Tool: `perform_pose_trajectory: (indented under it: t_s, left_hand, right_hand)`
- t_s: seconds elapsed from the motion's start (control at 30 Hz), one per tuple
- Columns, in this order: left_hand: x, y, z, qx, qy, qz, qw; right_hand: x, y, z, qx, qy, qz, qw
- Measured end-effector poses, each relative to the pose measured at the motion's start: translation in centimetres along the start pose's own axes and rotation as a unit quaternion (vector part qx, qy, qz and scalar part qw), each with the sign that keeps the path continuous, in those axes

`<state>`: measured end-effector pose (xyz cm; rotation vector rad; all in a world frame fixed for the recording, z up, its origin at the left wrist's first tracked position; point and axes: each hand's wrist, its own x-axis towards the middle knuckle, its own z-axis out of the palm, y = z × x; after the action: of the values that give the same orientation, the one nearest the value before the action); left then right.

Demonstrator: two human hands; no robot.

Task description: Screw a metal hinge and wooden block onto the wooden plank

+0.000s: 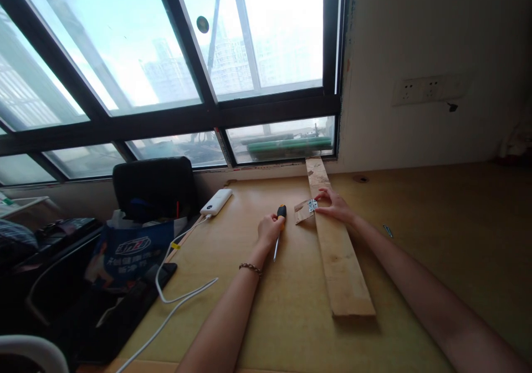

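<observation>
My left hand [269,229] is closed around a screwdriver [281,211] with a black and yellow handle, its metal shaft pointing down toward me. To the right, a long wooden board [343,270] lies on the table, running from the window side toward me. A small metal hinge [313,205] sits at the board's left edge, between it and a short wooden piece [302,212]. Thumb and fingertips of my right hand [336,207] grip the hinge from the right, with the wrist over the board. Whether screws sit in the hinge is too small to tell.
Small metal pieces [388,231] lie on the table [266,328] right of the board. At the left edge is a white power bank [216,202] with a white cable [183,297]. A black chair [154,187] and a blue bag [128,256] stand left of the table.
</observation>
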<state>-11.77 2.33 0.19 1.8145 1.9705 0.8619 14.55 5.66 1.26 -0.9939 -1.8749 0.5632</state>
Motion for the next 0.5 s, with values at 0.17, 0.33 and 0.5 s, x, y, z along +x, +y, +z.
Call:
perform_pose_trajectory:
  t_s: [0.17, 0.33, 0.5]
  left_hand:
    - [-0.06, 0.23, 0.27, 0.089, -0.001, 0.024, 0.996]
    - [-0.4, 0.55, 0.48, 0.164, -0.01, 0.052, 0.985]
    - [-0.66, 0.82, 0.46, 0.201, -0.016, 0.06, 0.978]
  right_hand:
    - [-0.07, 0.02, 0.08, 0.01, 0.0, -0.001, 1.0]
    - [-0.13, 0.03, 0.12, 0.0, 0.009, -0.006, 1.0]
    - [-0.08, -0.25, -0.03, -0.006, 0.011, -0.011, 1.0]
